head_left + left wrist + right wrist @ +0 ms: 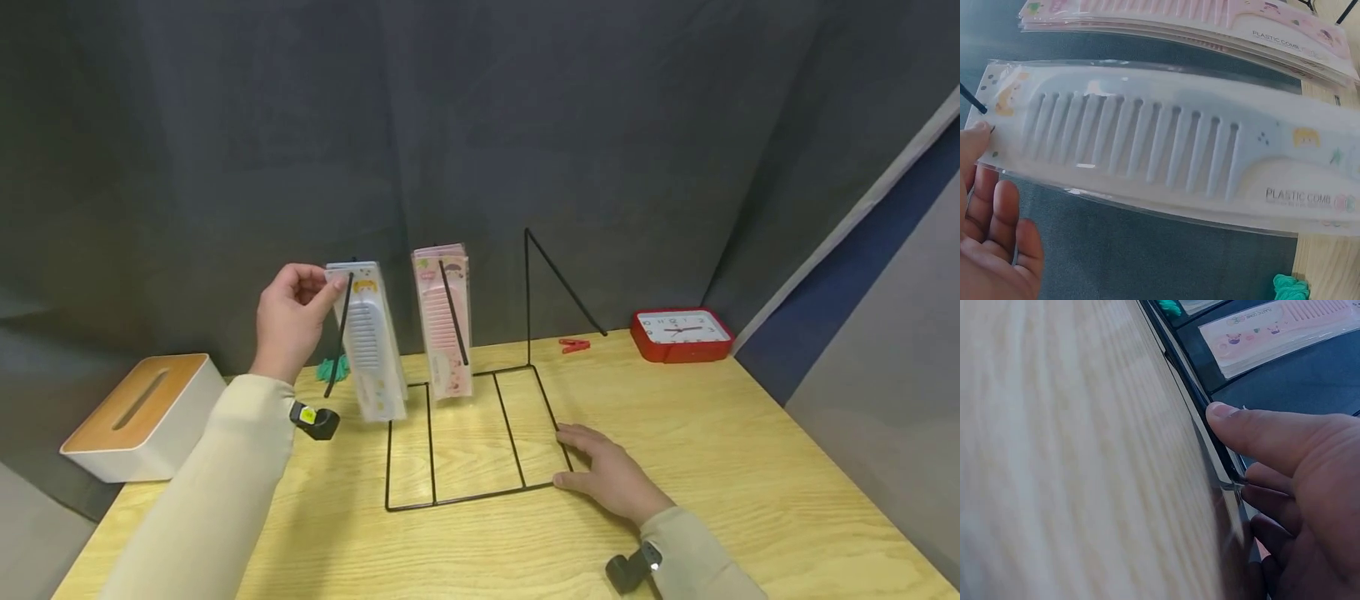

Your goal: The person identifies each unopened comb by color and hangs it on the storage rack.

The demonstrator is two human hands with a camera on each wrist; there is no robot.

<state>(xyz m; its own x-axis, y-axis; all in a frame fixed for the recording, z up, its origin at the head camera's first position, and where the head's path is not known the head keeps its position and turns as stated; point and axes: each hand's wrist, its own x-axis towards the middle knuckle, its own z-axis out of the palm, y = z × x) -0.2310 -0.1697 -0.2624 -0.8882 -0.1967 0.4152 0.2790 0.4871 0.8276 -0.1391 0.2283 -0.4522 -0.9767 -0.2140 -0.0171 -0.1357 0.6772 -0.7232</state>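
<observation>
My left hand (291,321) pinches the top left corner of a packaged light-blue comb (1135,140), with the thumb on its front. The comb hangs with at least one more pack behind it on the left prong of a black wire rack (480,496). On the middle prong hang several packaged pink combs (441,329). The rack's right prong (562,277) carries nothing. Down at the rack's front right corner, my right hand (611,477) holds the base wire between thumb and fingers, as the right wrist view also shows.
A white tissue box (161,421) with a wooden lid stands at the left. Green cord (332,368) lies behind the blue combs. A red clip (574,345) and a red clock (681,335) are at the back right. A dark curtain (480,125) hangs behind the table.
</observation>
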